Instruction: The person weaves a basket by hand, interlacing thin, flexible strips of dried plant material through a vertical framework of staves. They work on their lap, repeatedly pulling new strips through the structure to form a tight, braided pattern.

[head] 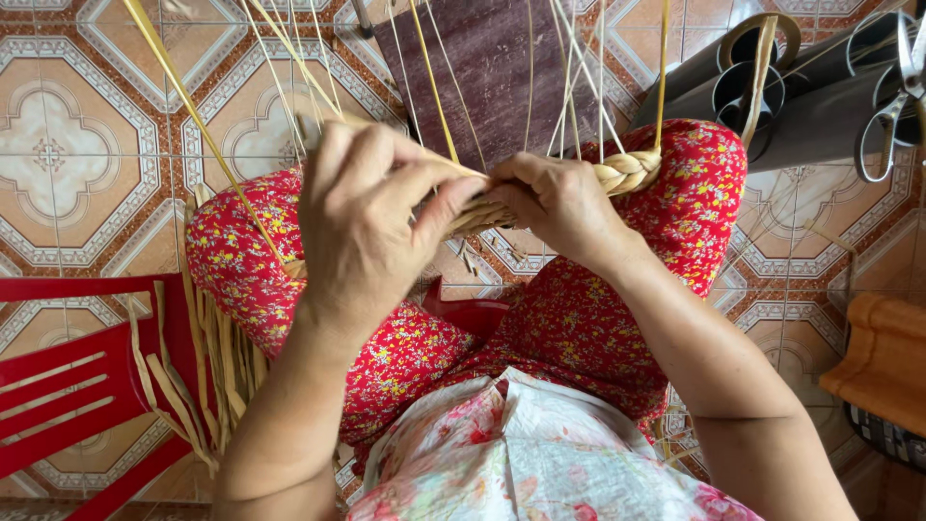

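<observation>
While the left hand point(362, 227) is pinching pale straw strands point(434, 159), the right hand point(559, 203) is gripping the plaited straw braid point(622, 174); braiding seems midway, and the next crossing needs steady tension.

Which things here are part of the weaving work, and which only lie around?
In use: left hand, right hand, braided straw band, loose straw strands.
Lying about: scissors, dark tubes, red plastic chair.

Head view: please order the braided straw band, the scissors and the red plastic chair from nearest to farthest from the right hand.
From the right hand:
1. Braided straw band, touching its fingers, over the knee.
2. Scissors, upper right corner.
3. Red plastic chair, lower left.
</observation>
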